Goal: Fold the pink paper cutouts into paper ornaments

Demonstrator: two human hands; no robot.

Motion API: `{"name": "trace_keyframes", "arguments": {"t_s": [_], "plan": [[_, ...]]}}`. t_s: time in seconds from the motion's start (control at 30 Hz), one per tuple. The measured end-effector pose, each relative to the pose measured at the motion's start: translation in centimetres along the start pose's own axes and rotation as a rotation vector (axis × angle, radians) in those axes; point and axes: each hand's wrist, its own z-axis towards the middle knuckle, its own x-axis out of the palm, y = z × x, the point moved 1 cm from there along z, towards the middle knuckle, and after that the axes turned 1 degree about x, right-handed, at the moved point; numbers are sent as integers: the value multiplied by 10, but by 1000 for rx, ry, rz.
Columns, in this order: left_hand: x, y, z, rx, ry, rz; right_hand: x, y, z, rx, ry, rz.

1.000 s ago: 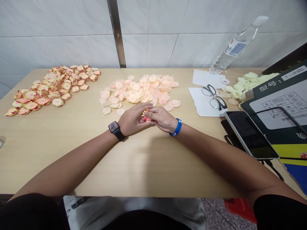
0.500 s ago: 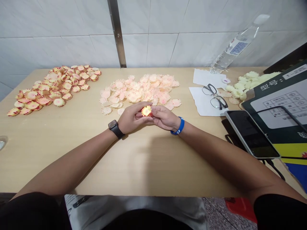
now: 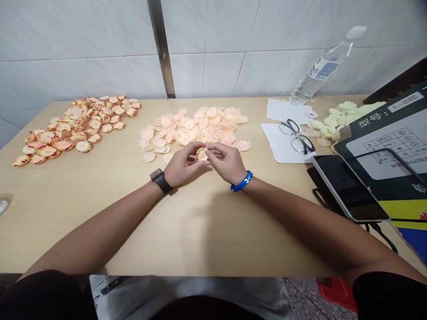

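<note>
Since the earlier frame, the left hand (image 3: 182, 166) and right hand (image 3: 227, 163) have shifted slightly apart, their fingertips narrowly pinching a small pleated peach-and-red paper rosette (image 3: 202, 154) between them. It hangs just before a loose heap of thin scalloped pale-pink discs (image 3: 196, 129) above a smooth light wooden tabletop (image 3: 60, 209).

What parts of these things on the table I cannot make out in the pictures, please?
In the head view:
- Paper flower between the left hand and right hand: the fingers hide much of it.
- Printed card: the right edge cuts it off.
- Water bottle label: print too small.
- Wristwatch: its display cannot be read.
</note>
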Motion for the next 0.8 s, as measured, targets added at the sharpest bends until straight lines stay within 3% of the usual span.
{"name": "trace_keyframes", "arguments": {"t_s": [0.17,0.3,0.43,0.57,0.8], "plan": [[2,0,0,-57,45,-129,-2,4,-2,-270,-26,-251],[1,-3,1,-135,-79,-114,-4,7,-1,-448,-37,-329],[0,-6,1,-224,-172,-292,-2,6,-1,-344,-33,-269],[0,-7,2,-222,-154,-342,-1,3,1,-231,-19,-208],[3,-9,0,-110,15,-113,-7,1,4,-508,74,-421]]}}
